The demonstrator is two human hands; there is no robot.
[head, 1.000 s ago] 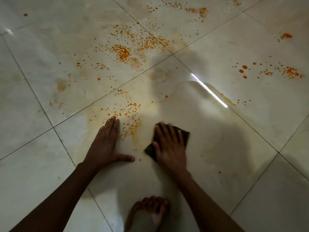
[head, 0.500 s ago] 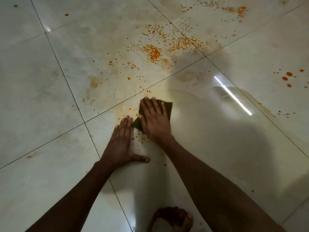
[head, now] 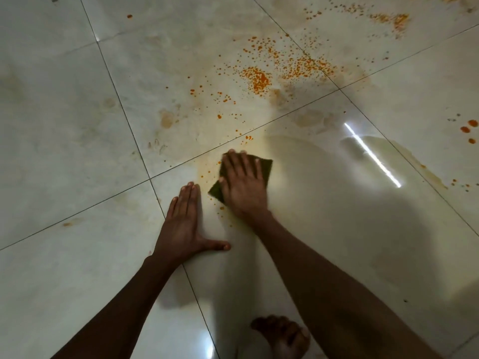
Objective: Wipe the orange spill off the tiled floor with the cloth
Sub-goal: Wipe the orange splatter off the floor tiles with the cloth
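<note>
A dark green cloth (head: 265,168) lies flat on the pale tiled floor (head: 77,151), and my right hand (head: 243,186) presses down on it with straight fingers. My left hand (head: 185,224) rests flat on the tile just left of the cloth, thumb spread out. Orange spill (head: 259,80) is spattered thickly on the tiles beyond the cloth, with more specks at the top right (head: 396,20) and a few drops at the far right (head: 469,128). Small orange specks sit right beside the cloth's left corner.
My bare foot (head: 285,335) stands on the tile at the bottom centre. A wet sheen and a bright light reflection (head: 373,155) lie right of the cloth. Faint yellowish smears mark the tiles at left. Dark grout lines cross the floor diagonally.
My right hand pushed the cloth forward and left from beside my left thumb to just past my left fingertips. Specks there have thinned. My left hand stayed planted.
</note>
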